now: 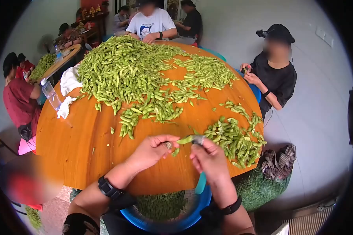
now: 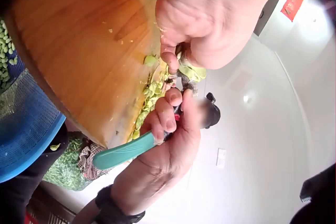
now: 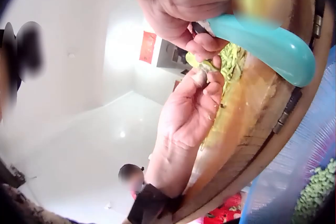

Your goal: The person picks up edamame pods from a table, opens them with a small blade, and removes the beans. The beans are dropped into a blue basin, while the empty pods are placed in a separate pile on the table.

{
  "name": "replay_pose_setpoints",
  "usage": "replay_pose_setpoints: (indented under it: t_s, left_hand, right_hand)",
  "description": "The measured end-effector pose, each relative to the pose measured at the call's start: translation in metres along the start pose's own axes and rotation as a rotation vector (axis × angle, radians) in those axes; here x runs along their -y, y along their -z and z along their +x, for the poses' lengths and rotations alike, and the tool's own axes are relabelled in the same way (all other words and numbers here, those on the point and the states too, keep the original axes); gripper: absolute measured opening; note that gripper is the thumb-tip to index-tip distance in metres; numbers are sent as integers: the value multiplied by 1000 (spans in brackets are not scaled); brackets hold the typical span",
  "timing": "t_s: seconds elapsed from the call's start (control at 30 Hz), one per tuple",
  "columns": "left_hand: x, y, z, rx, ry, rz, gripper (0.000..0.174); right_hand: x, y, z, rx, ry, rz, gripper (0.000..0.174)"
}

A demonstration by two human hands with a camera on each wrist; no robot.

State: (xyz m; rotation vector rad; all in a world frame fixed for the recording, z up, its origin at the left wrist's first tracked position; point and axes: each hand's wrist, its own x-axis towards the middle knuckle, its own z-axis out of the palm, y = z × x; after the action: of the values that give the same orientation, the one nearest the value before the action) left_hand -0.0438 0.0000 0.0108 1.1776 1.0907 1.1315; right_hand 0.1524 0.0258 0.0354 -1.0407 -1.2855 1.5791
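Over the near edge of the table, my left hand point(image 1: 151, 152) pinches a green soybean pod point(image 1: 185, 140) between thumb and fingertips. My right hand point(image 1: 211, 159) grips a small tool with a turquoise handle point(image 3: 262, 45). The handle sticks out below the palm, while the working end, by the right thumb and fingertips, meets the pod and is mostly hidden. A second bit of green pod point(image 1: 175, 152) shows just under the left fingertips. Beside the right hand lies a pile of flattened-looking pods point(image 1: 239, 143).
A large heap of pods point(image 1: 117, 70) covers the far half of the wooden table point(image 1: 78, 156). Below its near edge stands a blue basket point(image 1: 206, 203) with green beans inside. A water bottle point(image 1: 51, 95) stands at left. Other people sit around, one point(image 1: 278, 66) at right.
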Motion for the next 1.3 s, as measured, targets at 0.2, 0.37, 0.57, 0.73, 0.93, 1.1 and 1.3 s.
replay_pose_setpoints:
  t_s: [0.2,0.37,0.57,0.73,0.93,1.1,1.3]
  left_hand:
    - [3,-4,-15,-152,-256,728,19]
    - [-4,-41,-12,-405,-499,1341,11]
    - [8,-41,-10,-237,-409,1194,24]
    - [5,-55,-29,-140,-190,617,30]
    - [21,-58,-34,-114,-180,201,28]
    - [23,-54,-35,-82,-122,53,26]
    - [27,-52,-32,-60,-139,-23,25]
  right_hand:
    - [14,80,12,-227,58,-191,14]
    - [9,86,-8,-126,8,-232,17]
    - [-14,44,-25,104,-61,-238,18]
    - [-19,32,-29,242,-174,-117,14]
    - [-19,31,-40,241,-190,2,11]
    - [-29,25,-44,231,-197,130,12]
    - [-23,18,-50,202,-195,193,14]
